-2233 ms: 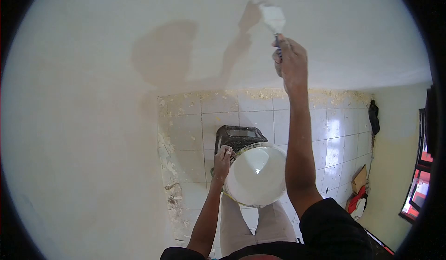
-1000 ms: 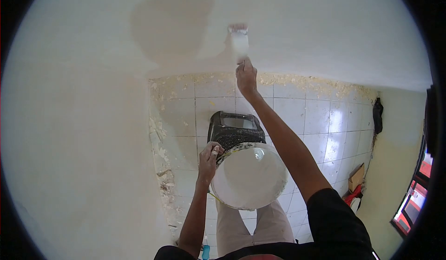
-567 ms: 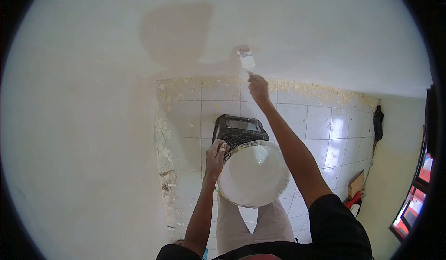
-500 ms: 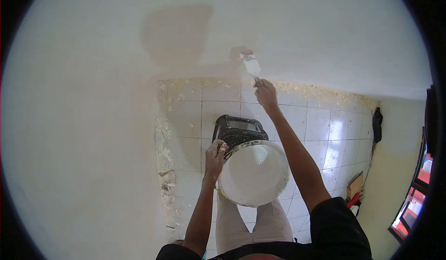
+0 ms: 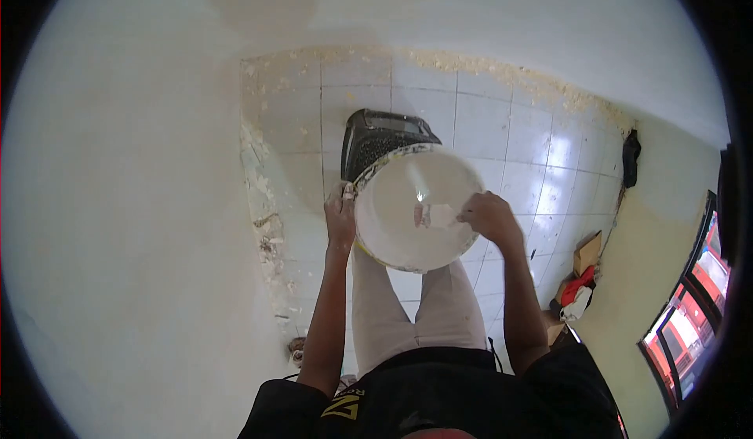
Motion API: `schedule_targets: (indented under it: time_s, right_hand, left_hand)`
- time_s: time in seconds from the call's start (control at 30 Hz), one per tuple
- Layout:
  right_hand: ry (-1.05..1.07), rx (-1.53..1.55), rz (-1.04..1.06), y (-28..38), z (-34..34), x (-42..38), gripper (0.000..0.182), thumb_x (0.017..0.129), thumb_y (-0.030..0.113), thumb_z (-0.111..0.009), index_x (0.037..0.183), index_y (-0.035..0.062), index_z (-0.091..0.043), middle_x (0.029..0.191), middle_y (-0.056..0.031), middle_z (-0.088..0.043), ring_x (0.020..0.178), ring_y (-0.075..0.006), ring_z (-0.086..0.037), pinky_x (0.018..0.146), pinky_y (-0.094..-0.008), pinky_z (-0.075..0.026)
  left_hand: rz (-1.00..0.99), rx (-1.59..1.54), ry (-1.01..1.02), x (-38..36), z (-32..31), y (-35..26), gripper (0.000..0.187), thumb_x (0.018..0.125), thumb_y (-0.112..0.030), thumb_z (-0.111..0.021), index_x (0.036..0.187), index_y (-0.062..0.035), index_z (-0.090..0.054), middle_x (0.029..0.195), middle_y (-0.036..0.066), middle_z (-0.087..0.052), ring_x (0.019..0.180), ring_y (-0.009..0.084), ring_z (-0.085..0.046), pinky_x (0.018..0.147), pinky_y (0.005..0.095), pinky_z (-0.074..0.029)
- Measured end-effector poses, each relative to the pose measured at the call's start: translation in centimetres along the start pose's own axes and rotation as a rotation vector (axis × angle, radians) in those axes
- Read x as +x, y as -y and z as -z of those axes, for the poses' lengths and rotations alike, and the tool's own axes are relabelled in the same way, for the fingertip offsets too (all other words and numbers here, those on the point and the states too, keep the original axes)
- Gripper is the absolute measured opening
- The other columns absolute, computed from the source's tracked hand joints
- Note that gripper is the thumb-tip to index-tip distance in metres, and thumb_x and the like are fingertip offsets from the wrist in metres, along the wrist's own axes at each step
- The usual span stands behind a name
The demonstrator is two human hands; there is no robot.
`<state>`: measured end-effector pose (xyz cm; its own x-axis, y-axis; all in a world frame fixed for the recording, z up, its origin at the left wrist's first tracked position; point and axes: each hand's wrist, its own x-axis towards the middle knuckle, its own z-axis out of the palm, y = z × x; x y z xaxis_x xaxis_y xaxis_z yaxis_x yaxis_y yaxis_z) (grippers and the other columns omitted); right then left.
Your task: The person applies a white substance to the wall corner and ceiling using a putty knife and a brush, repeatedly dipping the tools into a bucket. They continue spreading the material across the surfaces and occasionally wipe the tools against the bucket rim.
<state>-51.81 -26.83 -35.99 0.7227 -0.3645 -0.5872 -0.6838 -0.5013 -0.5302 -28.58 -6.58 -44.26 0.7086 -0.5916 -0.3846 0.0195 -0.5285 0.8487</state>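
Observation:
A round white bucket [image 5: 367, 231] with whitish paint [image 5: 396, 188] in it is in front of my legs. My left hand [image 5: 340, 213] is closed on its left rim, with pale smears on the fingers. My right hand [image 5: 492, 218] reaches over the right rim, its fingers wrapped round the handle of a paintbrush [image 5: 441, 216]. The brush is covered in white and points left over the paint inside the bucket. Just behind the bucket is a black, paint-speckled plastic stool [image 5: 380, 132], partly hidden by it.
Pale walls rise ahead and on the left [image 5: 133, 204]. Flaked paint lies along the edges of the tiled floor [image 5: 482, 129]. At right are a cardboard box [image 5: 587, 252], a red cloth [image 5: 578, 284], a dark hanging item [image 5: 631, 159] and a window [image 5: 682, 321].
My right hand has brought the paintbrush from the wall ahead back and down over the bucket. My view has tilted lower. My left hand keeps hold of the rim.

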Motion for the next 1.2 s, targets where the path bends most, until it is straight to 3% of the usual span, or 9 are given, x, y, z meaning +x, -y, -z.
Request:
schedule_targets:
  time_s: [0.03, 0.17, 0.37, 0.6, 0.8, 0.87, 0.93, 1.0, 1.2]
  right_hand:
    - [-0.232, -0.233, 0.066, 0.2, -2.7, 0.6, 0.018, 0.074, 0.025, -0.063, 0.071, 0.0079, -0.065, 0.072, -0.0084, -0.063, 0.072, -0.0258, -0.063, 0.069, -0.0392, -0.049]
    - [-0.107, -0.418, -0.112, 4.0, -6.9, 5.7, 0.014, 0.074, 0.020, -0.060, 0.074, 0.0075, -0.066, 0.078, -0.0096, -0.065, 0.074, -0.0254, -0.065, 0.069, -0.0370, -0.051]
    - [0.219, -0.428, -0.106, 6.6, -8.3, 9.6, 0.017, 0.077, 0.019, -0.057, 0.081, 0.0077, -0.068, 0.086, -0.0116, -0.067, 0.080, -0.0244, -0.067, 0.071, -0.0369, -0.052]
    - [0.105, -0.284, -0.073, 5.4, -10.2, 9.9, 0.022, 0.076, 0.021, -0.057, 0.086, 0.0043, -0.067, 0.089, -0.0149, -0.067, 0.084, -0.0280, -0.065, 0.077, -0.0392, -0.052]
    - [0.016, 0.008, 0.052, -0.4, -9.5, 7.5, 0.024, 0.076, 0.025, -0.057, 0.078, 0.0046, -0.069, 0.084, -0.0139, -0.066, 0.089, -0.0320, -0.061, 0.078, -0.0417, -0.049]
    - [0.140, 0.188, -0.017, -0.7, -7.5, 5.9, 0.024, 0.077, 0.027, -0.060, 0.078, 0.0049, -0.070, 0.072, -0.0130, -0.065, 0.075, -0.0276, -0.062, 0.068, -0.0400, -0.048]
    - [-0.064, 0.280, 0.159, -2.2, -7.8, 3.2, 0.020, 0.078, 0.022, -0.062, 0.082, 0.0045, -0.070, 0.058, -0.0123, -0.059, 0.055, -0.0219, -0.056, 0.057, -0.0364, -0.045]
    - [0.141, 0.454, -0.075, -0.5, -4.2, 0.7, 0.027, 0.086, 0.027, -0.054, 0.082, 0.0062, -0.071, 0.061, -0.0080, -0.061, 0.056, -0.0192, -0.056, 0.059, -0.0318, -0.046]
    - [0.062, 0.990, -0.151, 3.2, 2.1, -1.8, 0.026, 0.094, 0.023, -0.049, 0.085, 0.0006, -0.060, 0.062, 0.0012, -0.049, 0.048, -0.0079, -0.043, 0.046, -0.0238, -0.036]
  left_hand:
    - [0.010, 0.008, 0.005, 0.1, -0.1, 0.1, 0.023, 0.093, -0.018, -0.049, 0.091, 0.0031, -0.058, 0.077, 0.015, -0.059, 0.075, 0.0241, -0.056, 0.070, 0.0364, -0.044]
    - [-0.008, -0.007, 0.008, 0.2, -0.2, -0.8, 0.025, 0.093, -0.020, -0.049, 0.089, 0.0033, -0.057, 0.076, 0.014, -0.057, 0.074, 0.0231, -0.053, 0.070, 0.0357, -0.043]
    - [0.041, -0.028, -0.006, 0.6, -0.4, -0.6, 0.024, 0.093, -0.020, -0.051, 0.088, 0.0034, -0.057, 0.075, 0.013, -0.057, 0.070, 0.0214, -0.052, 0.066, 0.0343, -0.043]
    - [0.016, 0.018, -0.015, 0.7, -0.3, -0.6, 0.027, 0.093, -0.021, -0.051, 0.086, 0.0034, -0.057, 0.071, 0.012, -0.056, 0.066, 0.0181, -0.049, 0.063, 0.0329, -0.042]
    - [0.023, -0.062, -0.023, 0.5, -0.4, -0.4, 0.027, 0.093, -0.023, -0.052, 0.085, 0.0020, -0.058, 0.067, 0.011, -0.056, 0.063, 0.0181, -0.050, 0.061, 0.0335, -0.042]
    - [0.043, -0.035, -0.011, 0.4, -0.1, -1.1, 0.026, 0.093, -0.023, -0.052, 0.085, 0.0015, -0.058, 0.067, 0.010, -0.056, 0.063, 0.0174, -0.050, 0.060, 0.0332, -0.042]
    - [0.049, -0.006, -0.003, 0.6, 0.2, -1.4, 0.026, 0.093, -0.023, -0.052, 0.085, 0.0011, -0.058, 0.066, 0.009, -0.056, 0.062, 0.0167, -0.050, 0.059, 0.0328, -0.042]
    - [-0.040, -0.029, -0.028, 0.6, 0.0, -0.5, 0.024, 0.093, -0.022, -0.053, 0.085, 0.0002, -0.059, 0.065, 0.007, -0.056, 0.062, 0.0132, -0.048, 0.058, 0.0317, -0.042]
    - [0.012, -0.063, 0.007, 1.7, 0.1, -3.3, 0.017, 0.090, -0.012, -0.047, 0.085, 0.0011, -0.057, 0.071, 0.005, -0.054, 0.068, 0.0131, -0.049, 0.063, 0.0300, -0.042]
